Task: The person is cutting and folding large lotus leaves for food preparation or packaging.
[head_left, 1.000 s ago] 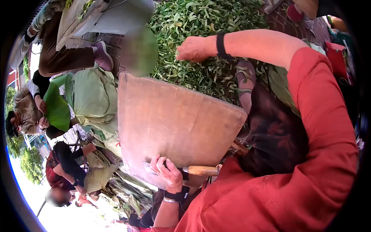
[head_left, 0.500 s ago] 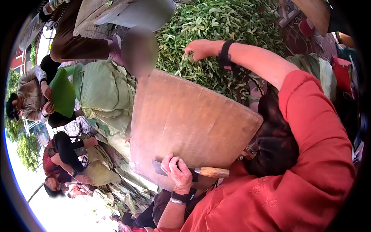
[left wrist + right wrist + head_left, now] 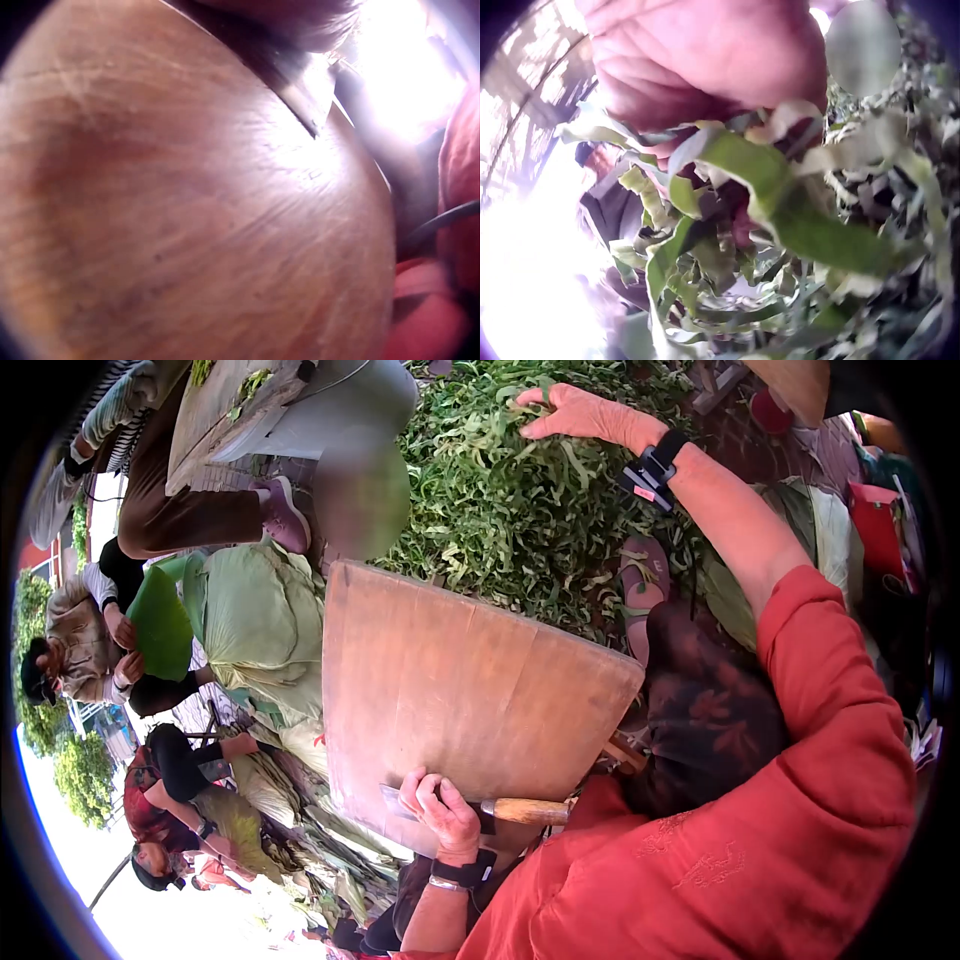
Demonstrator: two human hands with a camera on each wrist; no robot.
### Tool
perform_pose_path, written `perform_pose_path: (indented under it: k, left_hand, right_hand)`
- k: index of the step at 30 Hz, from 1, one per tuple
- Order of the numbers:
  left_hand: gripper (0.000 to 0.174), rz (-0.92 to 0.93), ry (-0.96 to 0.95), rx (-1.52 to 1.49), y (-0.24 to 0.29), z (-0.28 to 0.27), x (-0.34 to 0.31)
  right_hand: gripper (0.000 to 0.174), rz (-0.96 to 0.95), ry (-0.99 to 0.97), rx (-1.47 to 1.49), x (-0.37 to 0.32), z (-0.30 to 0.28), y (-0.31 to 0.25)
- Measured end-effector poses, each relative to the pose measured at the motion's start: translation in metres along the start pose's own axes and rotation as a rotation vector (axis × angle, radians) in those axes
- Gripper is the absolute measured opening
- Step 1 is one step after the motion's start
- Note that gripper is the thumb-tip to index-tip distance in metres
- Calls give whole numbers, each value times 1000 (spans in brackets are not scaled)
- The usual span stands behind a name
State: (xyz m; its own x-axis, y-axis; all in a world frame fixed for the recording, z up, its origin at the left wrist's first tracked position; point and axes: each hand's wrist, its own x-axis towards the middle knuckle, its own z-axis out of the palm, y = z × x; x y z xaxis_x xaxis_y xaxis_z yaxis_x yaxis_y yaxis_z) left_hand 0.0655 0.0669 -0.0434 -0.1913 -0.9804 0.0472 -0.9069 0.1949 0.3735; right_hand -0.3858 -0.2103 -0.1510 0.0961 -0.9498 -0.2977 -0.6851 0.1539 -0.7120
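Observation:
In the head view, my left hand [image 3: 440, 815] bends its fingers over the dark blade of a knife [image 3: 525, 811] at the near edge of a large wooden board [image 3: 470, 690]; the wooden handle sticks out toward my red shirt. The left wrist view shows the bright blade corner [image 3: 311, 97] against the board's worn surface. My right hand [image 3: 590, 415] reaches over a big heap of cut green leaf strips [image 3: 500, 510], thumb and fingers apart. In the right wrist view, curling strips [image 3: 757, 172] lie right below my palm [image 3: 712, 60] and partly hide the fingers.
Bundles of large folded leaves [image 3: 255, 605] lie beyond the board. Two seated people are on the left side, one holding a large green leaf [image 3: 160, 625]. A wooden-topped table [image 3: 235, 420] and a person's purple shoe [image 3: 285, 515] stand near the heap.
My right hand moves across the heap, away from the board; its fingers, bunched on some strips half a second ago, now spread. My left hand stays at the knife. The head view shifts slightly.

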Motion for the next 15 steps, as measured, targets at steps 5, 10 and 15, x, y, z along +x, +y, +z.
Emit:
perform_pose_path:
  k: [5,10,15]
  left_hand:
    - [17,30,-3,35,-1,-1,0]
    - [15,13,-17,29,1,-3,-2]
    - [12,-4,-26,29,1,-3,1]
  right_hand:
    - [51,-106,-80,-183,-2,12,-49]
    - [43,-363,123,-763,58,88,-31]
    - [25,-381,-109,-728,55,120,-29]
